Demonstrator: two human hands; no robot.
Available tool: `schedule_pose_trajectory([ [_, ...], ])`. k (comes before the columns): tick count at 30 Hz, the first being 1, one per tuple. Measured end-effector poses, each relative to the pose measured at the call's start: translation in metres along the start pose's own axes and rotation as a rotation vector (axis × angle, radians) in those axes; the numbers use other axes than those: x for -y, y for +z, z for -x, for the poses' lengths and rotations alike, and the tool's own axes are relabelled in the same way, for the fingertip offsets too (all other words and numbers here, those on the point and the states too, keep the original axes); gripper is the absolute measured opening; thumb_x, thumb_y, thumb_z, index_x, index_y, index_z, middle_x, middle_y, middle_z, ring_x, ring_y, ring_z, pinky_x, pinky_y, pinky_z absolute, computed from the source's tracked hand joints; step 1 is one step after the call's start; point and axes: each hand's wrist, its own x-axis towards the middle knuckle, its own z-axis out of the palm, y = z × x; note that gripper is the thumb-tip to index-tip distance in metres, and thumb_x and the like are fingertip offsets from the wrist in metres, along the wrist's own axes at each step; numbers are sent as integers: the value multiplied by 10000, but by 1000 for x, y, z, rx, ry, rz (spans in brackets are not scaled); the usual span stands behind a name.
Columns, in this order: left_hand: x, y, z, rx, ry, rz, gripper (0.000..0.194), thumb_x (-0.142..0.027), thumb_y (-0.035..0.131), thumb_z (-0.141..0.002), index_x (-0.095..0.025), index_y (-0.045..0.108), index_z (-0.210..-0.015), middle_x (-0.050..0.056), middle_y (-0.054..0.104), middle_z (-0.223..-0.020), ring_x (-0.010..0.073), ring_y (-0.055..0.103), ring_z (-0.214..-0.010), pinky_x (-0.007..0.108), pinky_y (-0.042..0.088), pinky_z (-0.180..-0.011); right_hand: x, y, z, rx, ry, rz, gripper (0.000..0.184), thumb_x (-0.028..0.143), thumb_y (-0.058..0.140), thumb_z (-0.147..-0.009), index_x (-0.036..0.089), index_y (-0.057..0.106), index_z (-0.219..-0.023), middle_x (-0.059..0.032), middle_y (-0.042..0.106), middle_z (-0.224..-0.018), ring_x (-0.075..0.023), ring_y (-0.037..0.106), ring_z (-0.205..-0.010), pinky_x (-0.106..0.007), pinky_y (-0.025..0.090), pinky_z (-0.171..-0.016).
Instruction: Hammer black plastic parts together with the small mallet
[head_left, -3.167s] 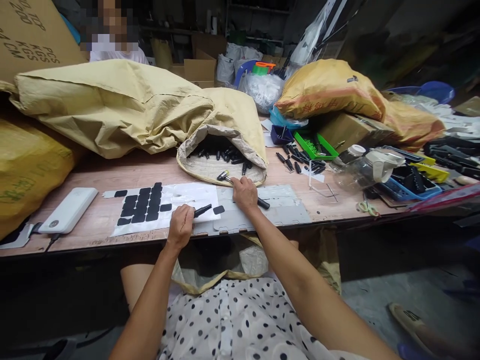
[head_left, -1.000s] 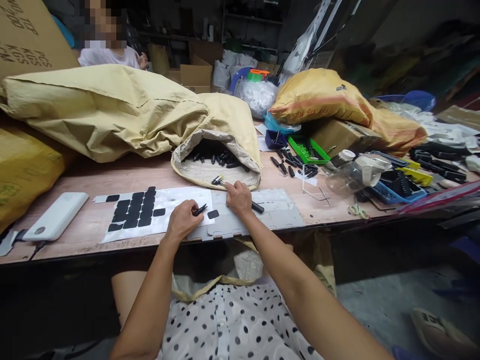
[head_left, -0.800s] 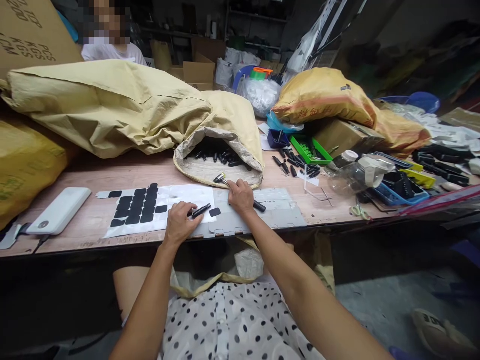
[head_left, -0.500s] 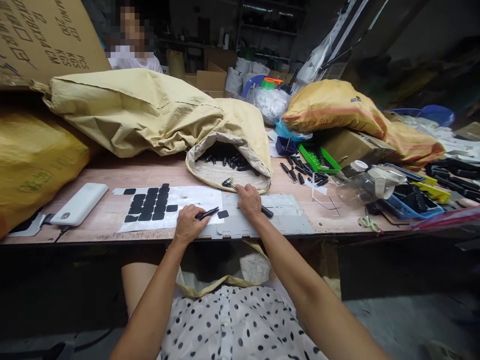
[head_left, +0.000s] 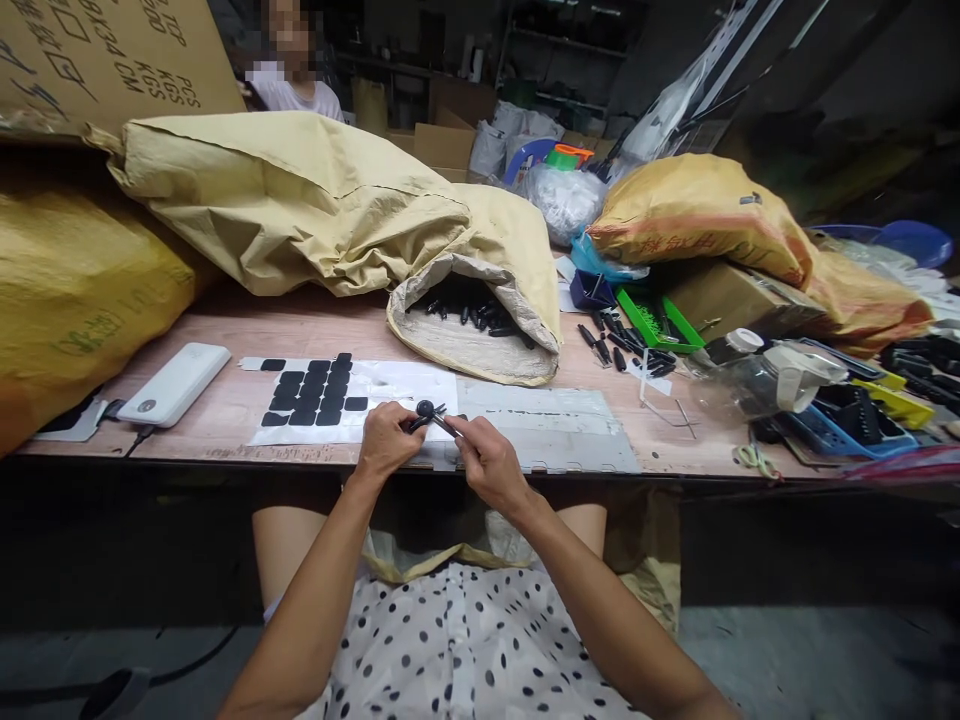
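Note:
My left hand [head_left: 386, 440] is closed around a slim black pointed piece [head_left: 414, 424] above the edge of the grey board [head_left: 540, 430]. Fingers wrapped, my right hand [head_left: 491, 462] grips a small hammer [head_left: 444, 424] with a metal shaft. The hammer's round dark head is right at the black piece; whether they touch I cannot tell. Left of my hands lies a white sheet [head_left: 397, 378] with rows of black rounded pads [head_left: 307, 390] on it. Behind my hands, an open paper sack [head_left: 480, 365] holds several black pieces [head_left: 480, 318].
A white power bank [head_left: 176, 385] with cables lies at left. To the right are loose black parts [head_left: 616, 345], a green tray [head_left: 660, 320], a clear plastic jug [head_left: 757, 380], scissors [head_left: 757, 460] and a blue bin [head_left: 847, 425]. A person [head_left: 296, 90] is behind the sacks.
My right hand has come down and toward me, bringing the hammer head to the black piece. My left hand has shifted slightly right. The camera view has turned slightly left.

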Motion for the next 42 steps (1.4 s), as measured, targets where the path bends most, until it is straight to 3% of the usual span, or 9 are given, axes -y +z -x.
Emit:
schedule_pose_trajectory([
  [5,0,-1,-1,17,-2,-41,72,-243,699,-661,-241,681,-591,26,701,-659,234,666,-730,345,529,-737,0,1,4,43,-55,83,483,112,482,-963,307,669,-1362,-26,627,-890,-174,613,-847,-263,544,-774],
  [13,2,0,0,15,-37,1,43,-256,728,-650,-240,761,-672,42,759,-736,250,690,-756,370,545,-752,-5,-4,1,-9,23,49,465,129,464,-978,283,669,-1366,-27,649,-923,-162,636,-832,-254,554,-777],
  [18,4,1,0,12,-31,2,67,-270,713,-656,-232,766,-670,43,741,-702,252,690,-751,377,543,-762,-11,-4,-2,22,56,54,428,138,484,-971,281,700,-1311,-19,661,-901,-165,642,-837,-255,545,-779],
  [21,5,2,-1,8,-25,-4,58,-262,711,-659,-228,754,-679,39,722,-691,242,676,-736,368,535,-756,-19,-7,-13,-32,78,62,419,155,467,-987,261,692,-1324,-32,682,-951,-171,645,-880,-264,536,-827],
  [25,4,1,-1,10,10,-27,82,-262,720,-654,-227,725,-728,25,695,-708,234,654,-742,358,518,-759,-38,-15,-43,-86,236,217,434,143,441,-985,242,702,-1318,-61,690,-1034,-197,632,-970,-270,509,-828],
  [31,3,-1,-3,66,20,-96,102,-264,728,-664,-229,663,-733,3,642,-706,224,617,-736,350,471,-741,-67,-25,-83,-34,466,525,431,116,461,-973,255,731,-1278,-93,654,-994,-227,561,-932,-293,402,-742],
  [35,6,0,-2,74,25,-91,46,-266,681,-731,-234,650,-720,8,630,-695,223,611,-749,348,461,-753,-72,-17,-85,8,476,603,402,134,460,-990,258,741,-1250,-102,635,-998,-236,524,-931,-308,349,-722],
  [42,8,-4,0,88,47,-63,177,-329,563,-839,-230,653,-724,33,654,-714,236,607,-764,365,442,-749,-75,-7,-79,-17,436,658,380,161,455,-1002,247,714,-1266,-102,612,-1015,-242,479,-928,-318,317,-723],
])
